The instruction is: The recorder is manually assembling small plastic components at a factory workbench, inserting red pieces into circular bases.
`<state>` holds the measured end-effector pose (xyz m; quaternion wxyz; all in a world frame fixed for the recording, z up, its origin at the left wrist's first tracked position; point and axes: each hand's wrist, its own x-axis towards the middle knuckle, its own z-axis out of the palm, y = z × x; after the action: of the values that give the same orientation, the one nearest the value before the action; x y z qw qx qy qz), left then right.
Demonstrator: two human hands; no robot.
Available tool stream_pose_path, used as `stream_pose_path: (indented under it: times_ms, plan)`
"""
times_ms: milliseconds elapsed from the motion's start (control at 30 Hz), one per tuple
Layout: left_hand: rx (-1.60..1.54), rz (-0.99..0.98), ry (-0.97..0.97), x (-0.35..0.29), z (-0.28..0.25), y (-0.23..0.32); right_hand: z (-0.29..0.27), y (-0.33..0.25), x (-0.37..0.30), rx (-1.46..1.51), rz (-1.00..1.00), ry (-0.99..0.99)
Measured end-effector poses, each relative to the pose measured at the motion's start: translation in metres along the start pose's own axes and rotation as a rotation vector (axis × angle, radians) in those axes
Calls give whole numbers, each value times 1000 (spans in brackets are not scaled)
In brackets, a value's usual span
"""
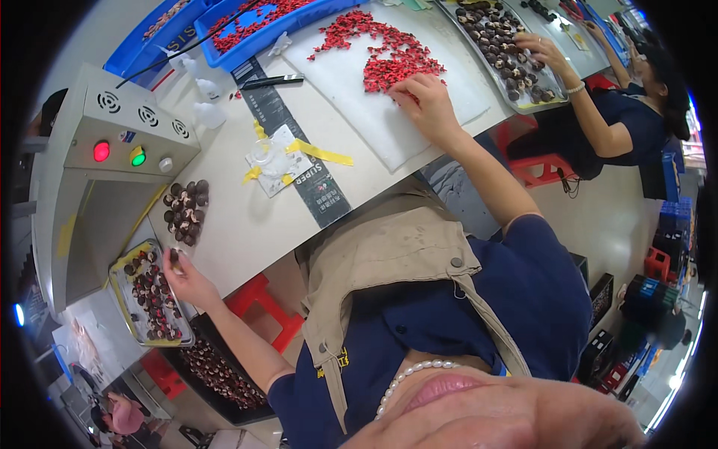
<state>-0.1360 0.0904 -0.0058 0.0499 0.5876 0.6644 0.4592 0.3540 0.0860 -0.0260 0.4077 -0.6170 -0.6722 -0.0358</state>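
Observation:
My left hand (193, 283) pinches a small dark brown round piece (175, 256) at the table's left edge. It hovers beside a metal tray (185, 338) of dark pieces with red bits on them. Just beyond it lies a cluster of dark brown and cream round pieces (186, 213) on the tabletop. Over on the right, my right hand (430, 108) has its thumb and fingers pinched at the near edge of a pile of small red pieces (400, 60). These lie on a white sheet (336, 75). Whatever is between those fingertips is too small to make out.
A grey machine (134, 123) with red and green lights stands left. White bottles (209, 114), a black cutter (273, 81) and a taped card (273, 161) lie mid-table. A blue bin (217, 56) is behind. At right, a co-worker's hand (542, 52) reaches over another tray (550, 105).

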Motion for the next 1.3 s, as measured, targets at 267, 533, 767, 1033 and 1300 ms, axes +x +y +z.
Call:
stream_pose_path:
  times_ms: [267,533,767,1033,1300]
  plan:
    - [-500,-163,-153,-47,39,40,42,-3,16,-25,21,-65]
    - [-701,-324,-131,-56,63,60,13,-26,5,66,-80,-88]
    - [-801,-379,-140,-50,64,57,2,15,22,5,46,65]
    - [-785,-372,-183,-53,57,48,1,3,30,-246,52,-85]
    - [-724,-394,-154,-58,66,54,28,8,33,-330,123,-189]
